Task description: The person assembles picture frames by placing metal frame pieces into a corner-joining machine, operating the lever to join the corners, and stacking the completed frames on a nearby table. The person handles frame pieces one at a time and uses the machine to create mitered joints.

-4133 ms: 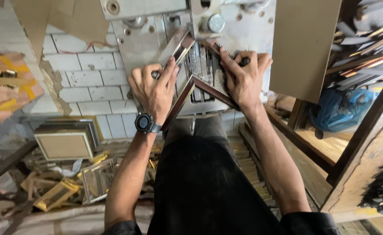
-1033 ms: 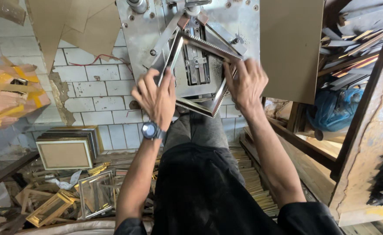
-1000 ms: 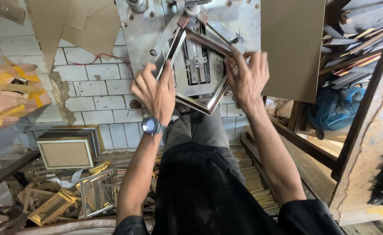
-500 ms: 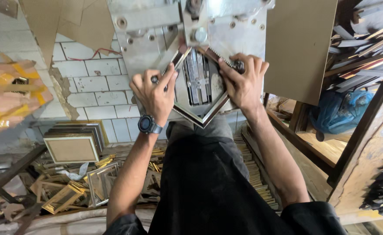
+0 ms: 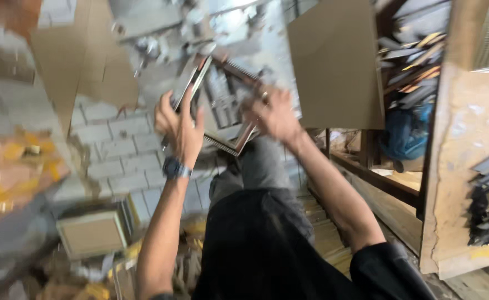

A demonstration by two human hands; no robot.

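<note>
Square brown-and-silver picture frame [image 5: 216, 105] has tilted and lifted off the grey metal joining machine [image 5: 161, 50] since half a second ago. Left hand [image 5: 179, 129] clamped on its left rail; right hand [image 5: 275, 115] grips the right corner, so the frame looks mid-reposition.

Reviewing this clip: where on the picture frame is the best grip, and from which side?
On its two opposite side rails, one from each side, as the left hand and right hand do. The picture frame is an open rectangle with thin rails, tilted against the metal machine.

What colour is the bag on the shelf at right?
Blue; the bag shows in the head view, though blurred.
</note>
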